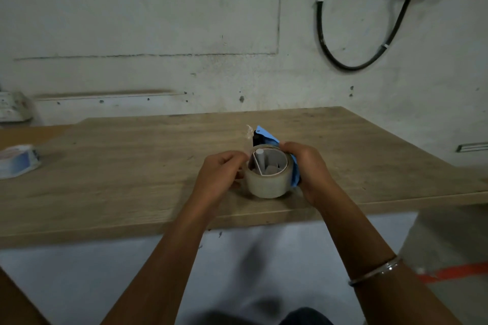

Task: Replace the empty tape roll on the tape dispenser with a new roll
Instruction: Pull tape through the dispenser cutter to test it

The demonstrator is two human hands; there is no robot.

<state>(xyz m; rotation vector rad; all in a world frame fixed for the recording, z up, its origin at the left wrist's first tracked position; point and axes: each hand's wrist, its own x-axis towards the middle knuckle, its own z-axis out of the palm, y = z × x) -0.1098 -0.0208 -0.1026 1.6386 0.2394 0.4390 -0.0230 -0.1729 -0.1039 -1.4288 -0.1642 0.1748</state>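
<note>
Both hands curled on tape roll (269, 179) w/ blue dispenser (266, 137) (mostly hidden): left hand (220, 174), right hand (306, 163).

Blue tape dispenser (266, 137), translucent beige tape roll (269, 182), light wood-grain table (132, 166), silver bangle (375, 270).

Both bare forearms reach forward and converge near the middle of the view. The left hand (220, 173) has its fingers curled inward, fingertips pinched together at the side of the clear, wide tape roll (269, 175). The right hand (303, 163) curls round the roll's far side, knuckles up. A thin silver metal bangle (375, 270) circles the right forearm.
</note>
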